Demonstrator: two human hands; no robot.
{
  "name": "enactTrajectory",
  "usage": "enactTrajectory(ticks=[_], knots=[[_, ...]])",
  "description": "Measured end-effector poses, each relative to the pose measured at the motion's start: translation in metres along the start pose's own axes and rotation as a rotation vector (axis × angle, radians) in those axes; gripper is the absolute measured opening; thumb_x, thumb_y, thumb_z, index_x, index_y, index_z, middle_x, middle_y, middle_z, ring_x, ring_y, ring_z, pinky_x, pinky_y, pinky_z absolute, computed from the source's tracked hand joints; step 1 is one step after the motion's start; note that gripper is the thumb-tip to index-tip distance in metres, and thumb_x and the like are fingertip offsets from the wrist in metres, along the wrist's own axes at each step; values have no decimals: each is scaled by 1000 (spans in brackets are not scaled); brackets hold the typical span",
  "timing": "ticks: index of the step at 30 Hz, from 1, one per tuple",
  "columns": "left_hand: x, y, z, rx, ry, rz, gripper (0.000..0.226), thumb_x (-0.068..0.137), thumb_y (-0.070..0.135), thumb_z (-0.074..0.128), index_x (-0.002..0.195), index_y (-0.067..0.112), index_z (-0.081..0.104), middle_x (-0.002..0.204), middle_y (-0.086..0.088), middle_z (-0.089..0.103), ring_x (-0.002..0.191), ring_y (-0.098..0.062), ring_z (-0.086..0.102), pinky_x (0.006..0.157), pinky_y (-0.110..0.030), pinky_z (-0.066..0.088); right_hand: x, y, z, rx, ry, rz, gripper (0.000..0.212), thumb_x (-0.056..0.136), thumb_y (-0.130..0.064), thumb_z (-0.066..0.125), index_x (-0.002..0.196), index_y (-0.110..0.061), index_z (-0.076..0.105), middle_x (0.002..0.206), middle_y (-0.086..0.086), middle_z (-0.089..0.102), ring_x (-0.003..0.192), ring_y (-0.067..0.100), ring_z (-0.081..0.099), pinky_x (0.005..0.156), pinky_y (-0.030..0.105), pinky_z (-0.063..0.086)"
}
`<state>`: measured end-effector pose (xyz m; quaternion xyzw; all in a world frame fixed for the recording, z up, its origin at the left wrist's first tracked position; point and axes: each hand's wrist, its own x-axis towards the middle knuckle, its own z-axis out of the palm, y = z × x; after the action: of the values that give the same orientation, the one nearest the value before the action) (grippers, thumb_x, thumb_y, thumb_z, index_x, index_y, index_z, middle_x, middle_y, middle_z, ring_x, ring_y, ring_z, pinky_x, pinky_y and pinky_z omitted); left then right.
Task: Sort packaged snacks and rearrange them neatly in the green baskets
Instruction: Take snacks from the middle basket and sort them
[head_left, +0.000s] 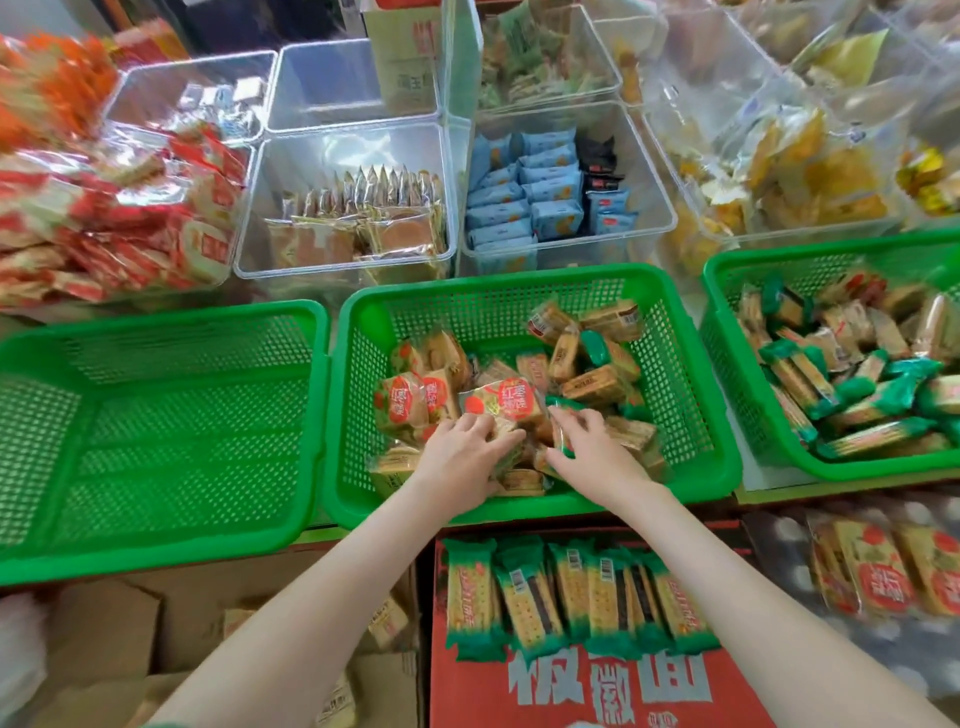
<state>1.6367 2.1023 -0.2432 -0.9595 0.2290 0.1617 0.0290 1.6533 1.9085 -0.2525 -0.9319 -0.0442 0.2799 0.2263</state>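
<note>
Reaching into the middle basket of three green baskets standing in a row, two hands work in the heap of snack packets. The left hand curls its fingers over a clear-wrapped packet at the heap's front; the right hand pinches a green-ended packet between thumb and fingers, just beside it. Below lies a red carton carrying roughly six green-wrapped packs.

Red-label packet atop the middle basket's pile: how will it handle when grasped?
The red-label packet looks light: small, wrapped in thin film. Its glossy wrap probably slips and crumples. Lying loose atop the pile in the middle basket, it should slide if pushed.
</note>
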Motion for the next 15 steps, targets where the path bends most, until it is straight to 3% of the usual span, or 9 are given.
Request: enactTrajectory(ticks=[5,9,11,15], knots=[[4,3,-3,-71,-13,-31,72,92,17,56,152,23,16,147,-20,31,132,-35,33,102,-41,41,-3,-2,2,-66,38,15,62,99,-45,39,153,-34,11,159,4,10,132,32,41,93,45,49],[-8,3,-9,-241,74,-54,81,91,19,55,154,25,6,151,-16,29,134,-33,33,104,-38,40,-19,-9,5,-182,146,-18,71,97,-53,41,154,-32,4,160,4,11,144,29,19,115,46,25],[-16,9,-14,-363,144,-58,86,90,21,57,155,23,0,149,-10,33,133,-28,36,102,-34,41,-29,-15,4,-219,224,-115,78,96,-51,46,154,-30,-2,161,3,11,147,24,10,118,43,14],[-31,20,-22,-608,254,-35,89,83,16,64,152,11,8,134,-10,48,117,-24,50,87,-29,49,-44,-26,-1,-196,295,-412,86,90,-22,63,154,-28,5,158,-2,18,145,13,9,120,37,12]])
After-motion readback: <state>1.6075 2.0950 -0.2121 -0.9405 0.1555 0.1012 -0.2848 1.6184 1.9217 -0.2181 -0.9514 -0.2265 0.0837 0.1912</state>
